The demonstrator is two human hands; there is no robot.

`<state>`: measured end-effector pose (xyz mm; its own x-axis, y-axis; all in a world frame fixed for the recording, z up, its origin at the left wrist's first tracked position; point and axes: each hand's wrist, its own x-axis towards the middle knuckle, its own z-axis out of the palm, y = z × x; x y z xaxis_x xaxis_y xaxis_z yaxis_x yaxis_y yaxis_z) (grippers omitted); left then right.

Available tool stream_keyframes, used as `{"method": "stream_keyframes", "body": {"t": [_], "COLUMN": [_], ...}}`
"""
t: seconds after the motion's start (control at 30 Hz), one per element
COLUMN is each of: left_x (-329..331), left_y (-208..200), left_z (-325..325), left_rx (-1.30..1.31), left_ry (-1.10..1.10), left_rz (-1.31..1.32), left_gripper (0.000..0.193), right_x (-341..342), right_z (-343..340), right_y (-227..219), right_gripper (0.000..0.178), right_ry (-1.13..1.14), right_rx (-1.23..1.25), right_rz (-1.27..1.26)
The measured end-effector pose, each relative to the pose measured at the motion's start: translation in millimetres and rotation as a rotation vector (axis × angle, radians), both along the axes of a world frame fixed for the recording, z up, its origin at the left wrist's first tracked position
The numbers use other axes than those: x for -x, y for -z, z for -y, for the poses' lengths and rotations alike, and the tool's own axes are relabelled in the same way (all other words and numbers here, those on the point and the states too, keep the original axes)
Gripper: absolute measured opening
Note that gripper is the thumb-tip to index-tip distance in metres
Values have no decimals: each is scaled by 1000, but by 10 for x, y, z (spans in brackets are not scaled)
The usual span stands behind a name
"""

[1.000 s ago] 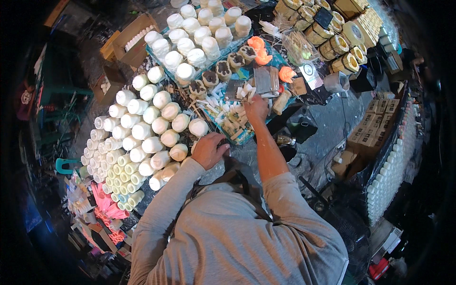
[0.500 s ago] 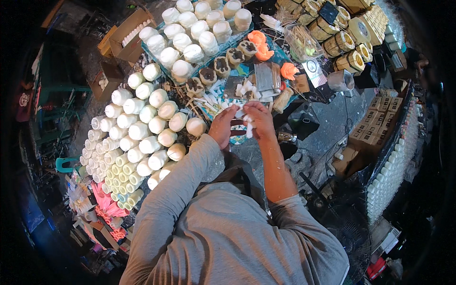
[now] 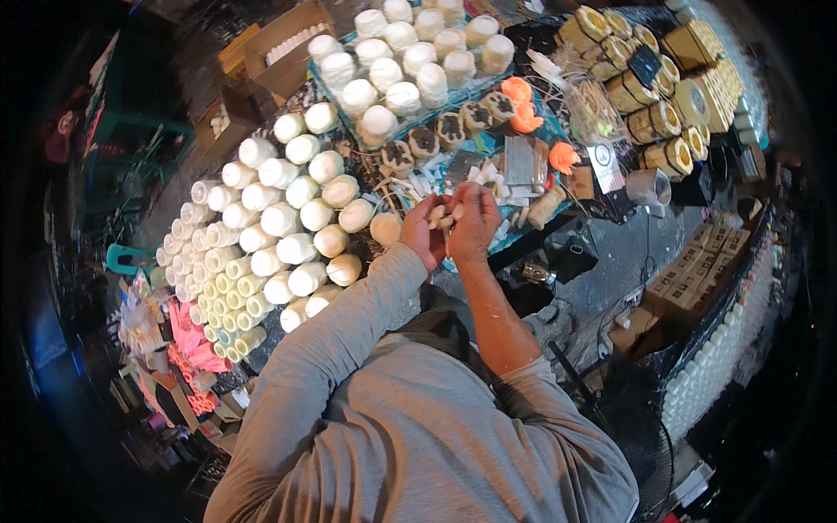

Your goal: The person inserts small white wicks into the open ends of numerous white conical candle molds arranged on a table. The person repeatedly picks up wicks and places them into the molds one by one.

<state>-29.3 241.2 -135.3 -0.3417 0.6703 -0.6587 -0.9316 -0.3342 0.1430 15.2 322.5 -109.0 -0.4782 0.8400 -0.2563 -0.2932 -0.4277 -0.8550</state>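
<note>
Close together over the near edge of the worktable, my left hand (image 3: 422, 235) and my right hand (image 3: 474, 223) have their fingers curled round small white pieces (image 3: 441, 217). These look waxy, but their exact kind is unclear, and the fingers partly hide them. Just beyond the hands, loose white chunks (image 3: 493, 177) lie beside a grey-brown slab (image 3: 526, 160). A pale tan lump (image 3: 547, 209) rests right of my right hand. Behind the chunks stands a row of cream cylinders with dark patterned tops (image 3: 425, 142).
Many white cylinders (image 3: 279, 219) stand at the left, and more (image 3: 403, 98) fill a tray at the back. Orange flower-shaped pieces (image 3: 564, 157), a clear tub of sticks (image 3: 597, 113) and a metal pot (image 3: 649, 187) sit at the right. Stacked small boxes (image 3: 708, 261) are farther right.
The view has shifted, so the table appears farther right. My hands have turned and drawn closer together, fingers more curled; the long white piece that hung from my right hand no longer shows.
</note>
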Motion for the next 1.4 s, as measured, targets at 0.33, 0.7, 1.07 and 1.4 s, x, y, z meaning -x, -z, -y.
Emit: {"method": "stream_keyframes", "body": {"t": [0.33,0.7,1.07,1.4], "left_x": [29,88,-336,-554], "left_y": [-189,-380,-547,-757], "left_z": [461,1045,2288,2605], "left_rx": [-176,-214,-72,-2], "left_ry": [87,41,-90,-28], "left_rz": [91,-36,-135,-209], "left_gripper": [29,24,30,26], "right_x": [-89,547,648,711], "right_z": [-44,-416,-300,-674], "right_y": [-312,911,800,957], "right_gripper": [19,67,57,65], "right_ry": [-235,-595,-726,-1273], "right_rx": [294,-1084,-1204,-1341], "right_rz": [-190,954,1104,1151]}}
